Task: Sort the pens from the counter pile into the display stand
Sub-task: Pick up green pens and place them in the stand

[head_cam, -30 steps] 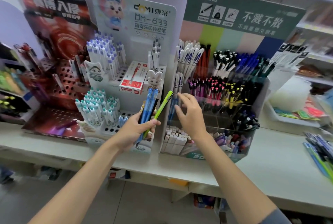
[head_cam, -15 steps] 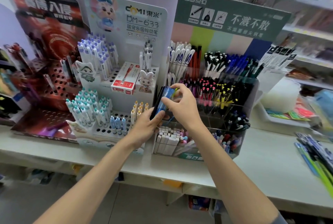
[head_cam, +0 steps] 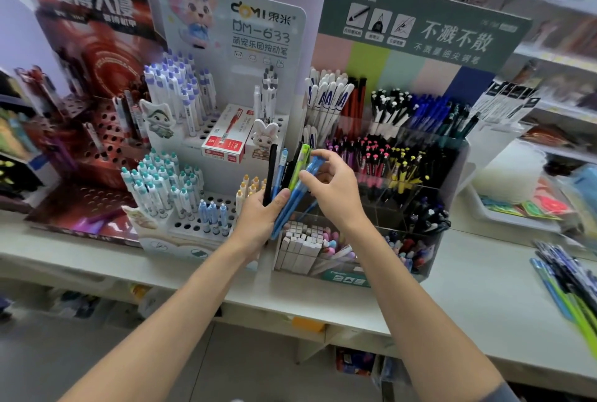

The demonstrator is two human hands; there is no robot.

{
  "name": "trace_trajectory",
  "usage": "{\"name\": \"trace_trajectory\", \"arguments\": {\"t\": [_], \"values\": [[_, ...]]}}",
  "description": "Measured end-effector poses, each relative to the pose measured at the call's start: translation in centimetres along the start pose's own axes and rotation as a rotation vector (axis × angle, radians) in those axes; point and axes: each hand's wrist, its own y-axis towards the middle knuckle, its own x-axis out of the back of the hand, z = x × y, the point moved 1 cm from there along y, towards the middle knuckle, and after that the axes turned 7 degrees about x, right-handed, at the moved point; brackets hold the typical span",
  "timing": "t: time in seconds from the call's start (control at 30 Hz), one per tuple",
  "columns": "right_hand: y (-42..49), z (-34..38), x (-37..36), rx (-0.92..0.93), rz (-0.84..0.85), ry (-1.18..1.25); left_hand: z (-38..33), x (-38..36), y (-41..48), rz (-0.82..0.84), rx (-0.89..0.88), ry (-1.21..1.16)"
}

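Pens [head_cam: 280, 175] near-upright in left hand [head_cam: 258, 224]

Pen bunch [head_cam: 286, 172] black/blue/lime; front pen [head_cam: 296, 198] lt blue; stand header [head_cam: 420, 23] dk green w/ white txt, pastel stripes [head_cam: 371, 62] under (pink, lime, mint, navy); box [head_cam: 223, 146] red+white; counter [head_cam: 468, 288] off-white; pen pile [head_cam: 568, 285] blue/green/black

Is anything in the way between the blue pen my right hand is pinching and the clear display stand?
Nothing visible. The blue pen, pinched by the right hand, sits in the bundle the left hand grips, directly before the open-topped clear display stand.
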Motion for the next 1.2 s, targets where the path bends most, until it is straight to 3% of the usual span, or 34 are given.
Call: {"name": "trace_trajectory", "arguments": {"t": [0.17, 0.3, 0.47, 0.67, 0.77, 0.87, 0.97, 1.03, 1.2], "values": [[1.3, -0.6, 2.8, 0.011, -0.162, 0.006, 0.4, 1.6, 0.8, -0.095, 0.058, -0.096], [1.4, -2.1, 3.8, 0.139, -0.293, -0.176, 0.6, 3.2, 1.0, -0.114, 0.053, -0.147], [-0.1, -4.4, 0.5, 0.276, -0.186, -0.398, 0.3, 3.5, 0.5, -0.071, 0.054, -0.136], [-1.6, -7.4, -1.9, 0.196, 0.072, -0.495, 0.0, 3.8, 0.1, -0.049, 0.046, -0.125], [-1.4, -7.0, -1.3, 0.181, 0.062, -0.525, -0.2, 3.9, 0.0, -0.035, 0.047, -0.110], [-0.6, -4.4, 0.0, 0.262, -0.074, -0.435, -0.6, 3.4, 0.1, 0.023, 0.051, -0.063], [1.1, -0.9, 1.1, 0.198, -0.133, -0.169, -1.1, 2.1, 0.3, 0.077, 0.059, -0.071], [2.0, 0.6, 1.5, 0.097, -0.082, -0.057, -1.6, 1.1, 0.5, 0.105, 0.071, -0.098], [2.2, 0.3, 2.0, -0.001, 0.050, -0.094, -2.5, -0.6, 0.6, 0.186, 0.115, -0.135]]}}
